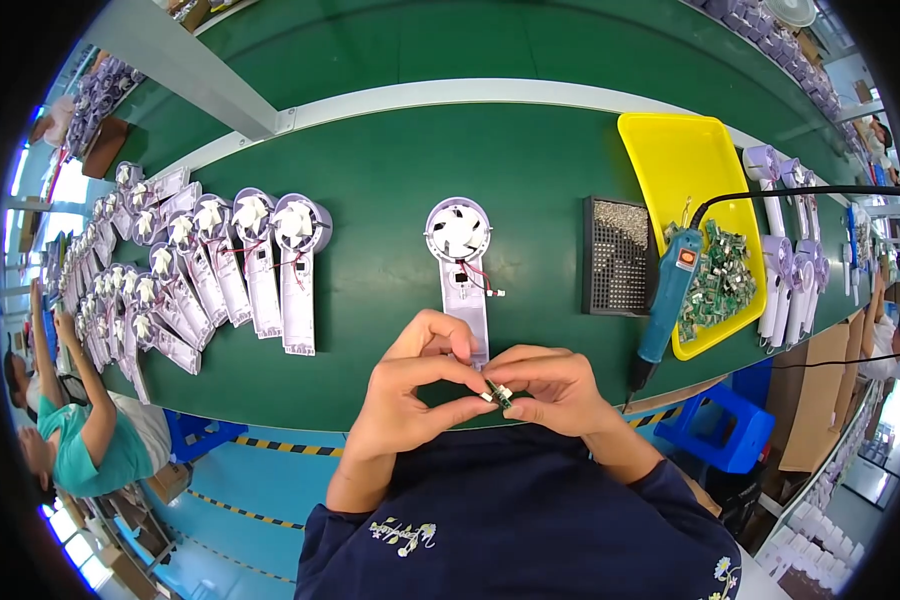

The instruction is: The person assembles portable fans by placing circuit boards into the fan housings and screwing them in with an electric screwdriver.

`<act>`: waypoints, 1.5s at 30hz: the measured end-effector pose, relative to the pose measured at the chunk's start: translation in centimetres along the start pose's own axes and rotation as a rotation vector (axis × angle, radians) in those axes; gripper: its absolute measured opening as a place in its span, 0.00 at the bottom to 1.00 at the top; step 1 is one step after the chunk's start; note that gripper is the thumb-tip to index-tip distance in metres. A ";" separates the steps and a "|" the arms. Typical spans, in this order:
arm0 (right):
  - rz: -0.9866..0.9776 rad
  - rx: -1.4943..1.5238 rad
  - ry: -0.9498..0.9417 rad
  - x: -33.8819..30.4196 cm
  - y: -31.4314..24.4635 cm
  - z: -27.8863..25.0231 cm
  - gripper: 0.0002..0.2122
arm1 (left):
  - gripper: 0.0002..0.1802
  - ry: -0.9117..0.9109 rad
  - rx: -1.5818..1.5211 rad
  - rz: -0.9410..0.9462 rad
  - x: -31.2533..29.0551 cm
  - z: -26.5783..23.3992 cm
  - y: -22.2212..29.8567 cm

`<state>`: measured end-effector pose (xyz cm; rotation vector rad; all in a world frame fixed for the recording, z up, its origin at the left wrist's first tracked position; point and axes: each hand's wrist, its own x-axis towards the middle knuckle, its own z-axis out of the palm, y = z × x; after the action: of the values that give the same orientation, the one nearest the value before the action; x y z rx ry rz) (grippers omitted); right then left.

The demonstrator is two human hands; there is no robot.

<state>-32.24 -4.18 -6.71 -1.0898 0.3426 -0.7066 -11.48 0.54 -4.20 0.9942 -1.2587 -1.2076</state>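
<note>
Close to my body, both hands pinch one small green circuit board (502, 396) with white connectors. My left hand (407, 392) holds it between thumb and forefinger from the left. From the other side my right hand (552, 389) grips it the same way. Just beyond my fingers lies a lilac handheld fan half-shell (462, 290), its white blades at the far end. Red and black wires with a white plug (496, 293) stick out to its right. My left fingers overlap the near end of its handle; whether they touch it I cannot tell.
Many open fan shells (295, 270) line the left side. At right are a black screw tray (610, 255), a yellow tray (660, 150) of circuit boards, and a corded teal electric screwdriver (667, 295) overlapping it. More lilac fans (775, 290) stand beyond. A co-worker (95, 440) sits far left.
</note>
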 end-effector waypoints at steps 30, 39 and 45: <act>-0.104 0.059 0.289 1.1 0.8 -1.6 0.20 | 0.31 0.122 0.942 0.062 4.6 -0.4 -0.4; -0.166 -0.171 0.308 1.6 0.7 -1.8 0.20 | 0.17 0.030 0.940 0.083 5.5 -0.4 -1.7; -0.064 -0.387 0.396 2.3 -0.7 -1.7 0.20 | 0.09 0.291 0.790 0.113 4.3 -0.5 -2.8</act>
<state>-31.81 -7.05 -6.61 -1.3268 0.8118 -0.9392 -11.55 -4.17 -6.39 1.5684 -1.5548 -0.4269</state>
